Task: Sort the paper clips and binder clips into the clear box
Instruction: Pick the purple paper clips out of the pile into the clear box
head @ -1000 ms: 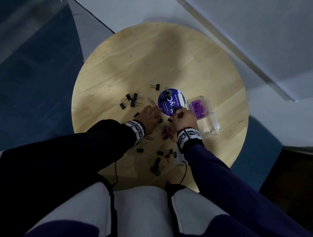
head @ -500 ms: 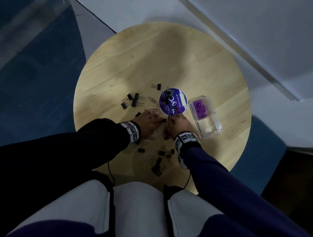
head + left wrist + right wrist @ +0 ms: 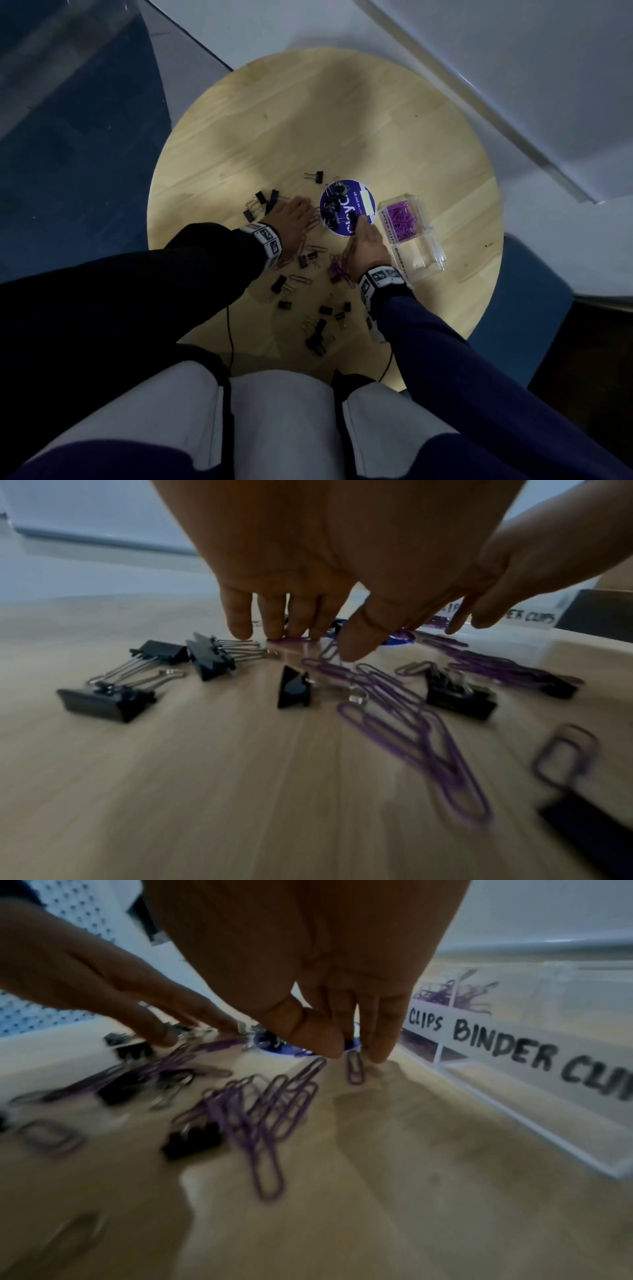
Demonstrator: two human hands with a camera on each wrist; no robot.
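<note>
Black binder clips (image 3: 318,329) and purple paper clips (image 3: 339,269) lie scattered on the round wooden table (image 3: 260,130). The clear box (image 3: 423,255) stands at the right, with purple paper clips (image 3: 402,219) in its far compartment. My left hand (image 3: 301,210) reaches down with straight fingers, and its fingertips (image 3: 274,631) press a paper clip (image 3: 291,640) on the wood. My right hand (image 3: 361,222) is at the near edge of a purple disc (image 3: 346,207). Its thumb (image 3: 318,1037) and fingers pinch a small dark binder clip (image 3: 348,1043); a paper clip (image 3: 354,1066) lies just below.
Several binder clips (image 3: 334,202) sit on the purple disc. A group of binder clips (image 3: 205,658) lies left of my left hand. The box front reads BINDER CLIPS (image 3: 514,1047). A white wall edge (image 3: 479,113) runs past the table's far right. My knees are under the near rim.
Both hands had drawn back toward me, then moved forward. The left hand went left and farther out; the right returned to the disc's near edge.
</note>
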